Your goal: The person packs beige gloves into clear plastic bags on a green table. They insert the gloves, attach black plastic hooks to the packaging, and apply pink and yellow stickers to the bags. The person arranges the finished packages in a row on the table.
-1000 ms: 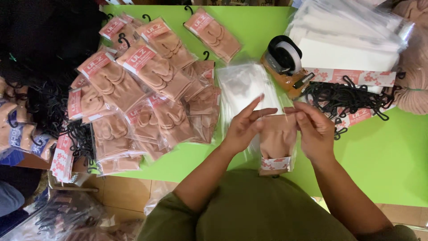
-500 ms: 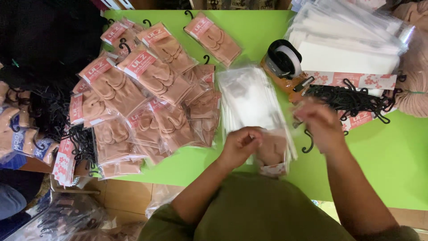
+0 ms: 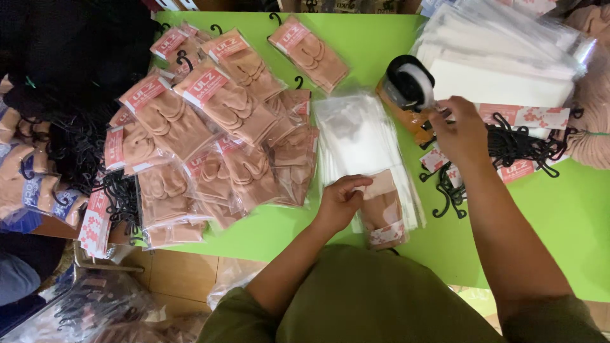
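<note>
A green table [image 3: 546, 209] carries packed beige socks [image 3: 216, 108], clear bags [image 3: 356, 136], black hooks [image 3: 521, 146].

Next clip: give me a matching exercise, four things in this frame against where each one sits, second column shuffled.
Things:
1. left hand
2. right hand
3. tape dispenser
4. packed sock bags

Places:
A. spread over the table's left part
B. reaching toward the tape roll and the black hooks
C. standing between the clear bags and the white stack
D. pressing a beige sock on the clear bags

Pairs: 1-D, 2-B, 3-C, 4-A
</note>
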